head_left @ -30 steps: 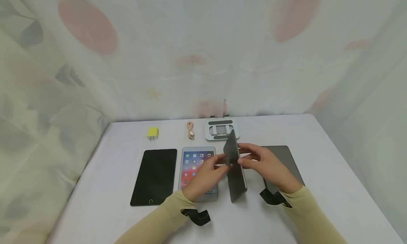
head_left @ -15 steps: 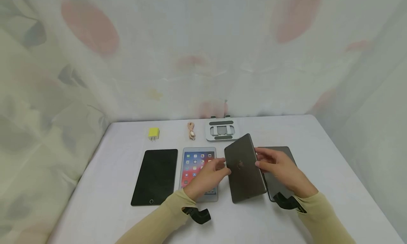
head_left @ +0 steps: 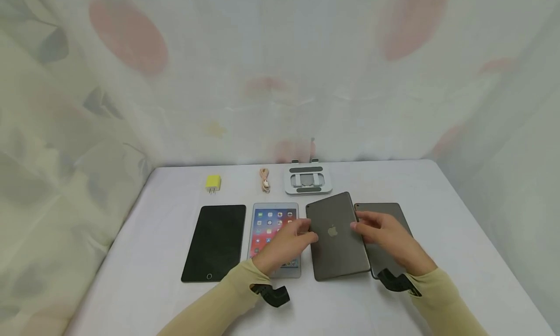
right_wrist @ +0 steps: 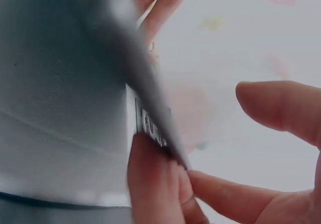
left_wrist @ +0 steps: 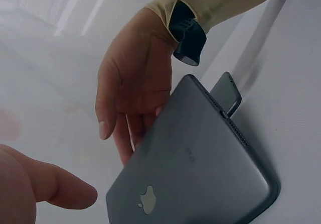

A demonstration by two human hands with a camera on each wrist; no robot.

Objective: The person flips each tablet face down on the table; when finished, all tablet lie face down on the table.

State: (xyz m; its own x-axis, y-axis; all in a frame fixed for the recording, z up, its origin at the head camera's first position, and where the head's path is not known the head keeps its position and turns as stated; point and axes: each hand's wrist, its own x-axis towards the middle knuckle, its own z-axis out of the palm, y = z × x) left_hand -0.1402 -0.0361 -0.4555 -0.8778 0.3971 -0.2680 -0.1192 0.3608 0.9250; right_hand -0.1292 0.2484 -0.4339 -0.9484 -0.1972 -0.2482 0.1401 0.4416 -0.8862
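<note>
A grey tablet [head_left: 337,251] with an apple logo tilts back-up in the middle right of the head view, its right side raised. My right hand [head_left: 389,236] is at that raised edge. In the right wrist view its fingertips [right_wrist: 155,179] touch the tablet's underside, while the thumb [right_wrist: 281,108] stands apart. My left hand [head_left: 282,243] hovers by the tablet's left edge, over a lit tablet [head_left: 264,224]. Its thumb [left_wrist: 65,189] is clear of the grey tablet in the left wrist view. Another grey tablet [head_left: 379,258] lies partly under my right hand.
A dark-screened tablet [head_left: 214,243] lies at the left. Along the back of the white table [head_left: 144,258] are a yellow plug charger [head_left: 213,182], a coiled pink cable [head_left: 264,179] and a folded white stand [head_left: 308,179]. Patterned curtains surround the table.
The grey tablet has swung from nearly upright to lying low, back-up, its right side coming down. My right hand has moved right with that edge. The left hand stays almost still.
</note>
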